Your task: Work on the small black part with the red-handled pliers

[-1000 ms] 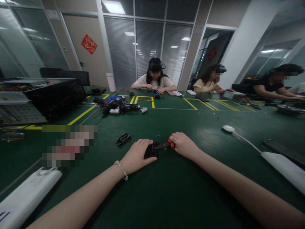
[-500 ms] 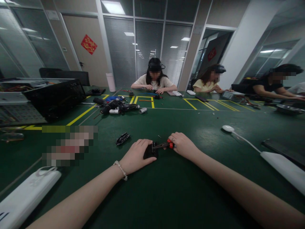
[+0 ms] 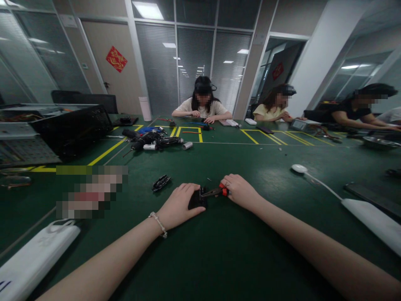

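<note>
My left hand (image 3: 179, 206) is closed around a small black plastic part (image 3: 196, 200), pressing it on the green table (image 3: 238, 255). Pliers (image 3: 216, 192) with red handles and dark, narrow jaws are gripped in my right hand (image 3: 237, 190). Their jaw tips touch the upper part of the black piece; what lies between them is too small to tell. Beyond my left hand lies another black part (image 3: 161, 183) with an uneven, detailed surface. A tiny thin metal-looking bit (image 3: 209, 179) rests past the pliers.
White power banks (image 3: 40, 259) lie at the left and right (image 3: 372, 221). A white puck on a cable (image 3: 299, 168) is to the right. Farther back are a heap of dark tools (image 3: 153, 138), a black computer case (image 3: 75, 125) and several people seated at work.
Almost nothing differs. Both hands, the pliers and the black part hold their places; the view has shifted very slightly.
</note>
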Available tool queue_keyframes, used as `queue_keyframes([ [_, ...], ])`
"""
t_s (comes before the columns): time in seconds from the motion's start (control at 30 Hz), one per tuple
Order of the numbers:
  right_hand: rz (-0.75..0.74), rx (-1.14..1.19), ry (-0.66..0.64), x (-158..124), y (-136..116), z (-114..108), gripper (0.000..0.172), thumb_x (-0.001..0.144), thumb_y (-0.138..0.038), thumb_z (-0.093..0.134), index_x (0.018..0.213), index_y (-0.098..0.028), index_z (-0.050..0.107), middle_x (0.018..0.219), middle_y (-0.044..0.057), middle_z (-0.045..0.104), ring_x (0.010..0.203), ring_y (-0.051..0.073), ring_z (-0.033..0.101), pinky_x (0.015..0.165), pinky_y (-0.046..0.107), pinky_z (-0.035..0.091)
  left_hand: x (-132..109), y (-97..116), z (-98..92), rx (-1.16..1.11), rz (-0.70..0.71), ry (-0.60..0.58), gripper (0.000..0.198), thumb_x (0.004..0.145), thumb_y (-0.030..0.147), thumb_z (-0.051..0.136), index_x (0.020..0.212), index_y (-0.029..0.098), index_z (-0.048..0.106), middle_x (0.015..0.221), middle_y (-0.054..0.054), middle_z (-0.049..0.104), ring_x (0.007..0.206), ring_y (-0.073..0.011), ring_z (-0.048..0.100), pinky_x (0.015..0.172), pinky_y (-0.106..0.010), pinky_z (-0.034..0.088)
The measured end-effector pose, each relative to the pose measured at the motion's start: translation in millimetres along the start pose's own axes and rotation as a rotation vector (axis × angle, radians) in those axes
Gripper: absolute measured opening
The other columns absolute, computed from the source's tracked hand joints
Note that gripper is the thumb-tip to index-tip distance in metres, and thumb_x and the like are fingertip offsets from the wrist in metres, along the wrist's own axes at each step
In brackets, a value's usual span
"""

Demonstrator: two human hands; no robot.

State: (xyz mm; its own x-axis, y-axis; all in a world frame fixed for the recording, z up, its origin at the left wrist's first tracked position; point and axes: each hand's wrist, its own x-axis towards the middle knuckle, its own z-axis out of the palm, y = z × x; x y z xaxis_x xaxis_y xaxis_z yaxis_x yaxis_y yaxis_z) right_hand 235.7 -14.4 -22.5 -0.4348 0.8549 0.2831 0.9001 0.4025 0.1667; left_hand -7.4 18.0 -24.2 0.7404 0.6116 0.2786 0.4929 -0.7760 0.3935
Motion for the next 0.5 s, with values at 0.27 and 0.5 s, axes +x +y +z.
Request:
queue_keyframes([
  [0.27, -0.004, 0.009, 0.006, -1.1, 2.9, -1.0, 0.024, 0.064, -0.01, 0.052, 0.088, -0.014, 0.053, 0.085, 0.006, 0.054, 0.076, 0.017, 0.046, 0.07, 0.029, 0.035, 0.2, 0.7, -1.3, 0.006, -0.009, -0.01, 0.053, 0.073, 0.049, 0.055, 0.116, 0.022, 0.04, 0.115, -0.006, 0.049, 0.105, -0.0239, 0.044, 0.088, -0.038, 0.036],
  [0.5, 0.029, 0.003, 0.007, -0.8, 2.6, -0.4, 0.021, 0.065, -0.013, 0.053, 0.086, -0.014, 0.053, 0.082, 0.006, 0.054, 0.074, 0.017, 0.045, 0.067, 0.028, 0.035, 1.2, -0.1, -0.4, 0.001, -0.023, -0.019, 0.054, 0.073, 0.05, 0.054, 0.116, 0.022, 0.04, 0.115, -0.005, 0.048, 0.105, -0.0238, 0.044, 0.088, -0.038, 0.037],
])
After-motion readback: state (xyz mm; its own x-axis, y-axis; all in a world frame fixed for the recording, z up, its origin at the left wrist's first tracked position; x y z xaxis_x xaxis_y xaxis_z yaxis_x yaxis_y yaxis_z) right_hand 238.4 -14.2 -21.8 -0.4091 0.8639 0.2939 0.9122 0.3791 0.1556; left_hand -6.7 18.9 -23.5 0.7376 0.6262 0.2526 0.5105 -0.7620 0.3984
